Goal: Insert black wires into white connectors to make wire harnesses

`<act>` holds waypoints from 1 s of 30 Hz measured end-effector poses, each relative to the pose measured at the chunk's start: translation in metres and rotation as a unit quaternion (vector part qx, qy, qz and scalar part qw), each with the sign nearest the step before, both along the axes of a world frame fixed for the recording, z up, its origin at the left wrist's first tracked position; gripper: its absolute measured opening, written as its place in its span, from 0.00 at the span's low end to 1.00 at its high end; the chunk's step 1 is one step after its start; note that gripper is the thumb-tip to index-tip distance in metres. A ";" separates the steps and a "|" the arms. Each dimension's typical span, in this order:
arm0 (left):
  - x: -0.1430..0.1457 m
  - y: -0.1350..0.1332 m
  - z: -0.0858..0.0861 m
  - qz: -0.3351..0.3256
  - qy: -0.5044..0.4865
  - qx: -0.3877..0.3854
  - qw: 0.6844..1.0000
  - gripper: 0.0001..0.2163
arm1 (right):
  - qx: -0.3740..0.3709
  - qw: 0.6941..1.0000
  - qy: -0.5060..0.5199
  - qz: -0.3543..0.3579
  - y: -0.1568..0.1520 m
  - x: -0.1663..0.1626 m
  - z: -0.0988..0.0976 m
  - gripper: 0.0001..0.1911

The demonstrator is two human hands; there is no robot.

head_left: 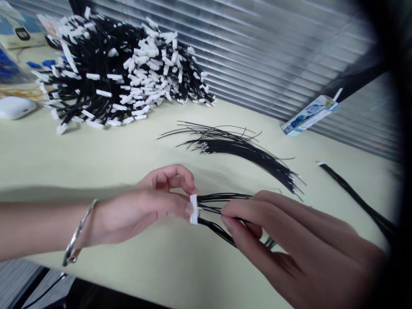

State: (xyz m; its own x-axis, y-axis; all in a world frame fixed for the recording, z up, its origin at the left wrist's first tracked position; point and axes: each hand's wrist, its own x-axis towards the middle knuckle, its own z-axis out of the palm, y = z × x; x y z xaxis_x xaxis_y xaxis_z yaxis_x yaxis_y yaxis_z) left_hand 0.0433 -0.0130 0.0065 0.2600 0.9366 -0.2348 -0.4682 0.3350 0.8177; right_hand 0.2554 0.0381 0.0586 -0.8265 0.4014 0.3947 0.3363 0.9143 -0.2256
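Observation:
Between the thumb and fingers of my left hand (161,201) is a white plastic connector (194,209), its long side upright in the view. Several thin black wires (219,197) run from the connector's right side toward my right hand (289,240). My right thumb and index finger pinch one or more of these wires a short way from the connector. Other wires pass under the right hand, where their far ends are hidden. Beyond both hands a bundle of loose black wires (247,152) with bright metal tips lies on the table.
A large heap of black cables with white connectors (128,73) fills the back left. Near it are a white earbud case (16,107) and blue pieces (8,66). A drink carton (310,115) stands against the blinds. A black cable (354,195) lies at right on the table (80,167).

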 end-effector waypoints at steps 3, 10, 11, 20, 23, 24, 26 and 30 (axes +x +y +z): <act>0.000 0.000 0.000 -0.001 0.002 -0.004 1.000 0.08 | 0.011 1.000 -0.004 0.007 0.001 0.002 0.000 0.11; 0.001 0.001 0.001 0.007 -0.008 -0.012 1.000 0.09 | -0.003 1.000 -0.010 0.022 0.002 0.003 -0.001 0.12; 0.001 0.001 0.001 0.004 -0.011 -0.013 1.000 0.09 | -0.003 1.000 -0.012 0.024 0.002 0.002 -0.001 0.12; 0.000 0.000 0.000 -0.004 -0.033 -0.013 0.999 0.10 | -0.012 1.000 -0.016 0.025 0.001 -0.001 0.003 0.13; 0.000 0.001 0.001 -0.008 -0.034 -0.014 0.999 0.10 | -0.017 0.999 -0.013 0.026 0.000 -0.001 0.002 0.12; 0.000 0.002 0.001 -0.009 -0.034 -0.013 0.999 0.10 | -0.017 0.999 -0.012 0.025 0.000 -0.001 0.002 0.12; 0.000 0.002 0.001 -0.012 -0.030 -0.013 0.999 0.10 | -0.013 1.000 -0.015 0.018 0.000 0.001 -0.001 0.10; 0.001 0.002 0.001 -0.008 -0.014 -0.008 1.000 0.09 | 0.010 1.000 -0.020 0.017 0.000 0.001 -0.008 0.08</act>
State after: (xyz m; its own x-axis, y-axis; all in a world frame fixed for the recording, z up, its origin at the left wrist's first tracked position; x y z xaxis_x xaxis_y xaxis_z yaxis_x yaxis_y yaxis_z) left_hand 0.0438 -0.0113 0.0072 0.2822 0.9284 -0.2417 -0.4850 0.3555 0.7990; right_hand 0.2568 0.0377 0.0507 -0.8552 0.3648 0.3682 0.3131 0.9297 -0.1939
